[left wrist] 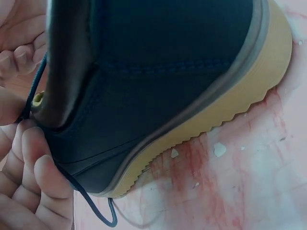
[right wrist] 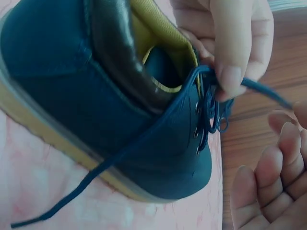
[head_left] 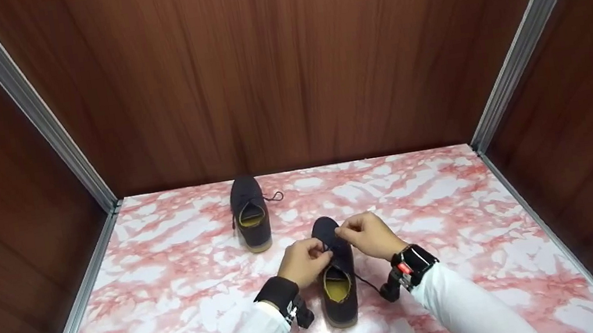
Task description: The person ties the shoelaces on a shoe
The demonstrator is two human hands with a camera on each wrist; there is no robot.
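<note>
A dark navy lace-up shoe [head_left: 343, 311] with a yellow lining stands between my hands, toe pointing away. My left hand [head_left: 304, 262] is over its laced front, thumb and fingers pinching a dark blue shoelace [right wrist: 144, 129]. From that pinch, one length of lace trails down the shoe's side. A short stretch runs across to my right hand [head_left: 372, 234], whose thumb and index finger meet on it above the toe. In the left wrist view, the shoe's tan ridged sole [left wrist: 230, 108] shows, and the collar partly hides the right hand's fingers.
Another dark shoe [head_left: 254, 232] stands further back on the left, its laces hanging loose at the sides. The red-and-white marbled tabletop [head_left: 176, 302] is enclosed by brown wood-grain panels [head_left: 283, 74] at the back and both sides, with grey metal posts at the corners.
</note>
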